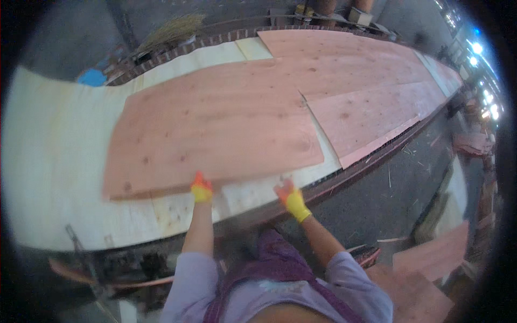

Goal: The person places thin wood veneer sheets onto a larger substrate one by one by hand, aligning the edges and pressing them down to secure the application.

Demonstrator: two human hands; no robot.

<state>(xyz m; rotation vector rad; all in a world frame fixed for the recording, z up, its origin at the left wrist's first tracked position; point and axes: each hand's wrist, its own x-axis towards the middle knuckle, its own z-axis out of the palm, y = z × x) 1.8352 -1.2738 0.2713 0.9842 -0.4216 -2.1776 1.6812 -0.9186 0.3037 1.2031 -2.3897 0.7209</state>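
A large reddish-brown wood veneer sheet (215,124) lies over a long pale veneer layer (48,156), its near edge slightly raised with a shadow beneath. My left hand (201,188), in a yellow and orange glove, is closed at that near edge, fingertips over the sheet. Farther right, my right hand (291,198) in a matching glove hovers above the pale strip by the table's front edge. Its fingers are apart, slightly blurred, and hold nothing. A second reddish sheet (377,116) lies to the right, with a narrow pale gap between the two.
Another reddish sheet (350,59) covers the far side. A dark rail (355,175) runs along the table's front. Veneer pieces (436,253) lie at the lower right, and wood scraps litter the floor (388,188). A straw broom head (172,32) and blue item (92,78) are beyond the table.
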